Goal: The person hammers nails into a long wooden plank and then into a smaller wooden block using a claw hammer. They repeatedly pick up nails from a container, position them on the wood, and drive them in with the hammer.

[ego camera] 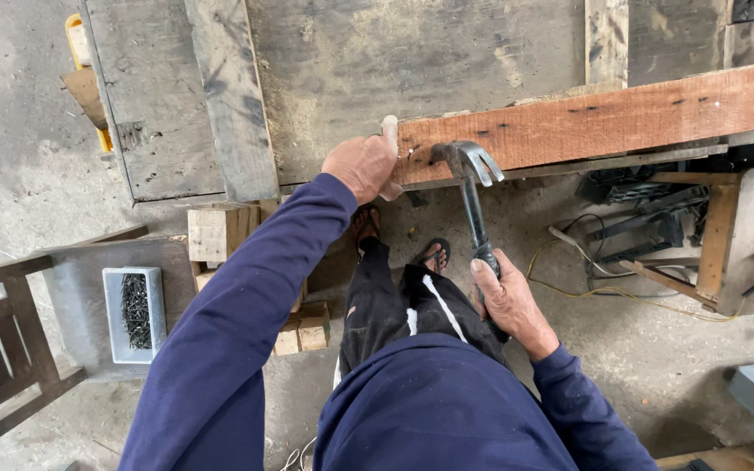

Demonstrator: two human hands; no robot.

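While your left hand [361,166] pinched the end of the reddish plank [595,122] on the grey bench [351,61], your right hand [506,301], fingers wrapped round the claw hammer [473,187], was mid-nailing w/ head at plank edge; next swing prob. needed a square hit.

Dusty concrete floor [19,166], wooden workbench [351,61]

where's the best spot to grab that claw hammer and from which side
Grip the claw hammer low on its dark handle, coming from the near, body side, as the right hand does. The handle runs toward the person, and the heavy head sits at the reddish plank.
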